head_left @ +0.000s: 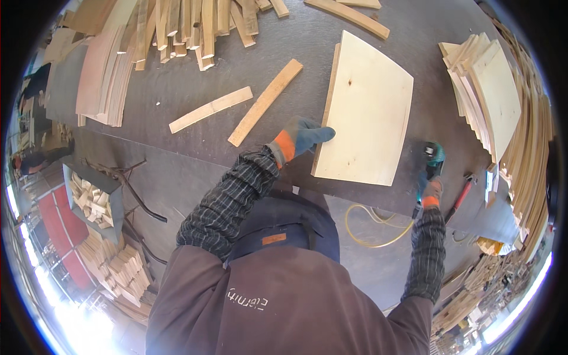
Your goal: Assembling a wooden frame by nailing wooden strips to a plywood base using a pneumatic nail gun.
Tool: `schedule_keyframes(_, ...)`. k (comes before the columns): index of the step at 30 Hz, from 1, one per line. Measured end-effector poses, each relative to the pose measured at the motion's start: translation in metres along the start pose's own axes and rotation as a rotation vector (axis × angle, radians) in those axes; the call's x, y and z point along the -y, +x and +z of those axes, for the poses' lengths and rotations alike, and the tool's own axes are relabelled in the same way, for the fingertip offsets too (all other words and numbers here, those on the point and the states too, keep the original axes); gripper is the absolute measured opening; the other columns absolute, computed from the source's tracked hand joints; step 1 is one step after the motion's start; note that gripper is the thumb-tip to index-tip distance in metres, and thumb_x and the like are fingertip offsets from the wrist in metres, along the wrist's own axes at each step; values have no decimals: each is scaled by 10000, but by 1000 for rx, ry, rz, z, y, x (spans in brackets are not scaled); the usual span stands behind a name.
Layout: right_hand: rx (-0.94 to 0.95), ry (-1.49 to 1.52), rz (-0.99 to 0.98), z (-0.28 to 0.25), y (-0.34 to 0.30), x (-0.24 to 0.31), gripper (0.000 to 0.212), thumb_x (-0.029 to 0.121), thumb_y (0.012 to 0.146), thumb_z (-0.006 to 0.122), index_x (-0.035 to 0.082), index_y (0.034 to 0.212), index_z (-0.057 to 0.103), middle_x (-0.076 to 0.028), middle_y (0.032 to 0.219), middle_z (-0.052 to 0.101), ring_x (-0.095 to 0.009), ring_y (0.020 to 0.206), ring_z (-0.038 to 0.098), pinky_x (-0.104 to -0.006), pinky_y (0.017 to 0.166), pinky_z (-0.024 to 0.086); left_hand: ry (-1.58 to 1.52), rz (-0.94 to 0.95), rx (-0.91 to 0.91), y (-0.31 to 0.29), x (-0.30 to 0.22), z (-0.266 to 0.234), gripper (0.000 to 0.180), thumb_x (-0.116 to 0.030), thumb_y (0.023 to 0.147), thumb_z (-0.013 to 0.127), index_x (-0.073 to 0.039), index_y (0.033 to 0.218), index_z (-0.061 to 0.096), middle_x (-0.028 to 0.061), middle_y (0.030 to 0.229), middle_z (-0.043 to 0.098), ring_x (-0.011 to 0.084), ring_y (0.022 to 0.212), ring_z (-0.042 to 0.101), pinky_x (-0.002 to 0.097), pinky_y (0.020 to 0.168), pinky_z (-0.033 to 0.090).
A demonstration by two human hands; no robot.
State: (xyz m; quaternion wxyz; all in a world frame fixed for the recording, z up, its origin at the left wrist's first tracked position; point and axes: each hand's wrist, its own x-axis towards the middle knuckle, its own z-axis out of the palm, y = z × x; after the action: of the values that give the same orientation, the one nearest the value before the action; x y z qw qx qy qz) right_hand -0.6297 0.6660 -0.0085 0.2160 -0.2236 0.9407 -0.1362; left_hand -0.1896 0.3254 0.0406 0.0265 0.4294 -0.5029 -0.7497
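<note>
My left hand (305,138), in a blue and orange glove, grips the left edge of a pale plywood panel (370,115), thumb on top. The panel has a wooden strip (326,100) along its left edge and lies on the dark worktable (195,142). To the panel's right, my right hand (432,188), gloved alike, is closed around a teal air nail gun (435,155). A yellow hose (361,241) runs to the nail gun's handle end. The nail gun is apart from the panel.
Two loose wooden strips (266,102) lie left of the panel, with a heap of strips (195,23) beyond. Stacked panels stand at the left (106,77) and right (494,89). A red-handled hammer (462,198) lies by my right hand. A bin of wood pieces (92,198) stands lower left.
</note>
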Motion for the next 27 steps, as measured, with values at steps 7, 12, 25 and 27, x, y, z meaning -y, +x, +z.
schedule_keyframes(7,372,442,-384,-72,-135,192,110,176,957,640,70,934,657,-5,738,590,-140,632,590,-317,560,476,-159,11,14,11,44,-7,504,-386,946,791,90,1109,779,169,986,783,210,872,730,331,759,586)
schedule_keyframes(12,587,269,-857,-49,-197,278,94,58,904,610,2,834,636,-93,787,621,-194,656,632,-308,623,499,-116,11,9,9,39,-5,489,-394,938,801,64,1108,793,138,970,781,186,850,707,319,752,572)
schedule_keyframes(25,897,588,-79,-15,-220,320,393,205,962,556,-77,1213,664,-38,702,648,-122,633,621,-276,595,486,-147,6,-7,12,49,-3,490,-397,942,797,58,1126,794,151,977,789,189,860,717,312,764,575)
schedule_keyframes(27,896,589,-34,-16,-222,324,393,209,971,555,-71,1225,662,-40,702,649,-121,630,618,-275,595,485,-160,9,-16,12,52,-2,483,-389,946,794,62,1120,793,146,973,790,191,872,720,315,770,577)
